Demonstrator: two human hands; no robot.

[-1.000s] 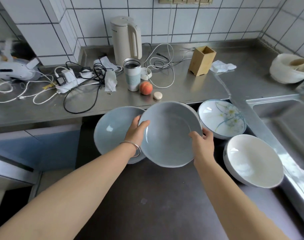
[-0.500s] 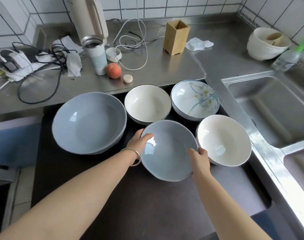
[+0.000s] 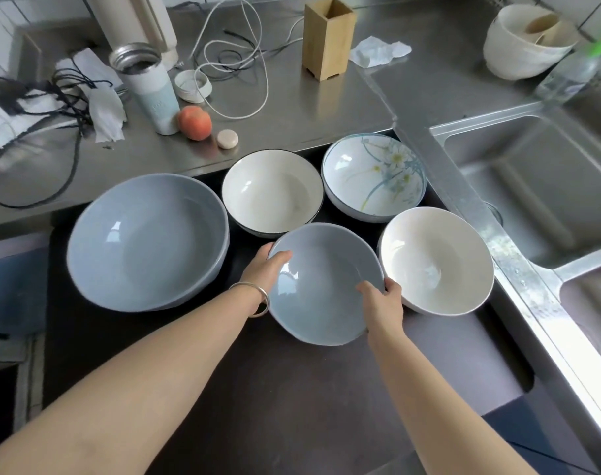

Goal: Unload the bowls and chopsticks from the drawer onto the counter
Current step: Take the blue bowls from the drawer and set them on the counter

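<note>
A small blue-grey bowl (image 3: 321, 286) sits low over the dark open drawer (image 3: 275, 389). My left hand (image 3: 266, 267) grips its left rim, thumb inside. My right hand (image 3: 383, 299) grips its right rim, thumb over the edge. Around it in the drawer stand a large blue-grey bowl (image 3: 145, 240), a cream bowl with a dark rim (image 3: 270, 190), a flower-patterned bowl (image 3: 372, 174) and a white bowl (image 3: 436, 264). No chopsticks are in view.
The steel counter (image 3: 292, 108) behind the drawer carries a wooden holder (image 3: 326, 37), a peach (image 3: 195, 122), a tumbler (image 3: 150, 87), cables and tissues. A sink (image 3: 532, 186) lies to the right, with a white container (image 3: 525, 41) behind it.
The small blue-grey bowl has come down from a raised, tilted position in front of the counter edge to a low, level spot among the other bowls. Both hands kept hold of it.
</note>
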